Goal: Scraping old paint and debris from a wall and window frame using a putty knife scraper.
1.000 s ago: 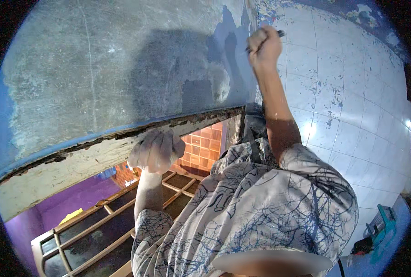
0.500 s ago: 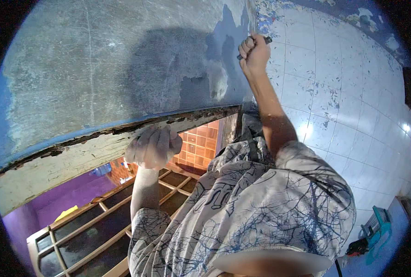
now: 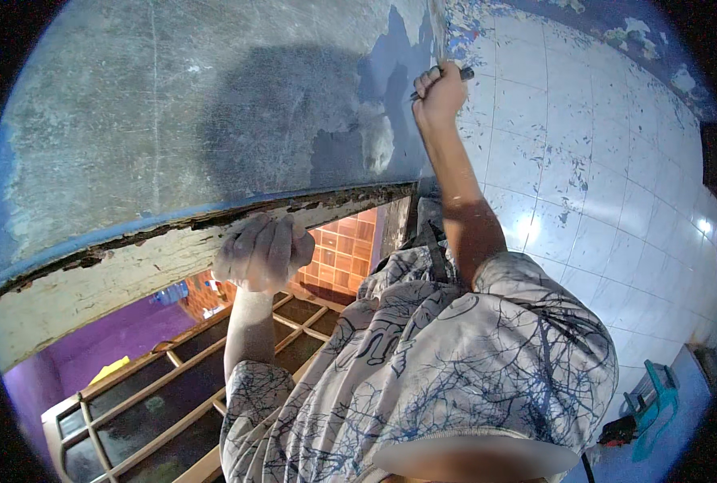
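Note:
My left hand (image 3: 263,253) is closed over the edge of the cream wooden door frame (image 3: 117,272), its fingers curled around the wood. My right hand (image 3: 441,95) is out at arm's length beside the far end of the wall (image 3: 165,121), closed in a fist. A slim dark tool (image 3: 467,73) runs through that fist, showing a black end on the right and a thin tip on the left; its working end is too small to make out. The wall has bare grey patches with blue paint left around them, and my shadow falls across it.
Paint flakes lie scattered over the white tiled floor (image 3: 535,209). A teal step stool (image 3: 656,398) stands at the lower right, with a dark and red item next to it. Below the frame are a glass-paned wooden door (image 3: 165,410), a purple wall (image 3: 109,338) and brown tiles (image 3: 344,253).
My right hand has shifted slightly down and to the left along the wall, still around the tool. The left hand keeps its grip on the frame; the whole view has moved a little.

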Demonstrator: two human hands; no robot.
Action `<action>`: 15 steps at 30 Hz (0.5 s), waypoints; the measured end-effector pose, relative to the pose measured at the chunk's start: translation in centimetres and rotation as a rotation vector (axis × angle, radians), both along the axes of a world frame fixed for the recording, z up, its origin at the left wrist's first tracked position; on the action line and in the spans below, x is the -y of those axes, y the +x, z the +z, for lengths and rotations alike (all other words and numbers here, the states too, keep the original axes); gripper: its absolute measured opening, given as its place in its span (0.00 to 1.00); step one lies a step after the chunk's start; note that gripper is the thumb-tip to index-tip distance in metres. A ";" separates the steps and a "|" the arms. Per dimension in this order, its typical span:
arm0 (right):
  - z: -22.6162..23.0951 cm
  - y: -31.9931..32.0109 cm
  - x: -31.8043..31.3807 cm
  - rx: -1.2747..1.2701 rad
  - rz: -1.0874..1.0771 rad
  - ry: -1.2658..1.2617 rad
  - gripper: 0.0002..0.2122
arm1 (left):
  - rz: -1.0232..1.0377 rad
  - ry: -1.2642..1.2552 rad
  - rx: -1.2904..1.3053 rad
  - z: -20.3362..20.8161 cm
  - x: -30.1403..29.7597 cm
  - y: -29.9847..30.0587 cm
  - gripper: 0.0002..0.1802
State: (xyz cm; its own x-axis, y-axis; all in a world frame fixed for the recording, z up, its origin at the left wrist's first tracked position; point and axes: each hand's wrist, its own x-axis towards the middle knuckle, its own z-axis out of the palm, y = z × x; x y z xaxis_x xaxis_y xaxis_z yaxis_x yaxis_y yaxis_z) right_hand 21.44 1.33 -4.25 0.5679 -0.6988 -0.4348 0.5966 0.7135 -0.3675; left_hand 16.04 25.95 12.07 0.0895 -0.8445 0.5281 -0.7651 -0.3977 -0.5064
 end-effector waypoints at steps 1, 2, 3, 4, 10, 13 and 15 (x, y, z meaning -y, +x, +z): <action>-0.4 0.1 -0.6 -0.053 0.094 0.024 0.14 | -0.015 0.001 0.022 0.0 -0.1 0.1 0.03; -1.6 -0.3 -0.3 0.063 0.120 -0.049 0.09 | -0.017 0.005 0.026 0.1 -0.3 0.1 0.03; -4.5 0.7 0.9 0.073 0.119 -0.046 0.09 | 0.000 0.003 -0.004 0.4 -0.1 0.0 0.02; -8.6 2.0 2.8 0.315 -0.009 0.002 0.08 | 0.003 -0.001 -0.046 0.4 0.2 -0.1 0.02; 0.2 0.0 -1.0 0.009 0.148 0.043 0.14 | 0.016 -0.038 0.011 0.1 -0.3 -0.3 0.02; -0.7 -0.2 3.2 0.171 -0.024 0.126 0.10 | 0.010 0.006 -0.004 0.3 -0.2 -0.2 0.02; -1.1 0.3 2.4 0.122 -0.071 0.135 0.10 | 0.004 -0.003 0.012 0.1 0.0 -0.2 0.03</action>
State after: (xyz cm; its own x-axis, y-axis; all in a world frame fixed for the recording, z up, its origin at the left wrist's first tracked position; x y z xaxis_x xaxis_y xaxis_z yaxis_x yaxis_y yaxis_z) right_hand 21.75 -1.10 -5.35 0.5731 -0.6793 -0.4584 0.6815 0.7057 -0.1936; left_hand 15.81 25.95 12.18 0.0866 -0.8424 0.5318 -0.7576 -0.4023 -0.5139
